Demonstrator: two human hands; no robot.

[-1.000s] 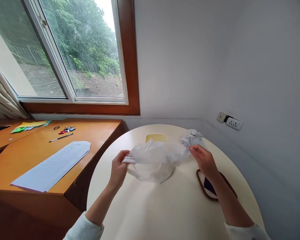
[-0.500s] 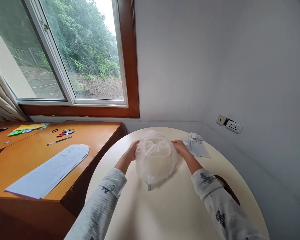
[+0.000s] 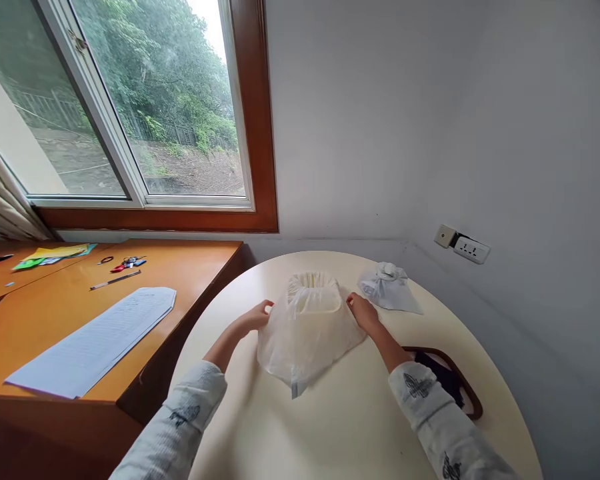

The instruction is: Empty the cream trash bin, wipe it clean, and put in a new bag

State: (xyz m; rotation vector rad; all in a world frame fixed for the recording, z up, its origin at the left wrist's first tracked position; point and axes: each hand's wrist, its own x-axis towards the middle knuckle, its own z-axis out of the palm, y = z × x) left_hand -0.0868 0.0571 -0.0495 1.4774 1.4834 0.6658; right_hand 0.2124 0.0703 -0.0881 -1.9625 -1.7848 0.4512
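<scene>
1. The left hand (image 3: 257, 315) is curling its fingers around the left edge of a thin, see-through white plastic bag (image 3: 305, 340), gripping the film there.
2. The right hand (image 3: 364, 311) is holding the bag's right edge, with its fingers folded down against the plastic and closed on it.
3. The bag is lying pulled over a pale yellowish container (image 3: 314, 294), whose open rim is showing at the top, between the two hands.
4. The bag's lower part is spreading out flat toward the person, with a small tab of plastic sticking out at its near corner.
5. Container and bag are sitting on a cream round table (image 3: 340, 427), in its far half and roughly at its middle from left to right.
6. Both forearms are reaching in from the bottom of the view, wearing light patterned sleeves (image 3: 420, 393).
7. A second white bag, knotted at the top (image 3: 389, 287), is resting just beside the right hand, on its far right, not touching it.
8. A brown-rimmed thing (image 3: 430, 349) holding something dark (image 3: 443, 380) is lying on the table near the right forearm.
9. A wooden desk (image 3: 190, 267) is standing against the table's left side, carrying sheets of paper (image 3: 95, 340) and a pen (image 3: 115, 280).
10. A window (image 3: 130, 100) is looking out on trees behind the desk, and a wall socket (image 3: 467, 248) is sitting on the wall to the right.
</scene>
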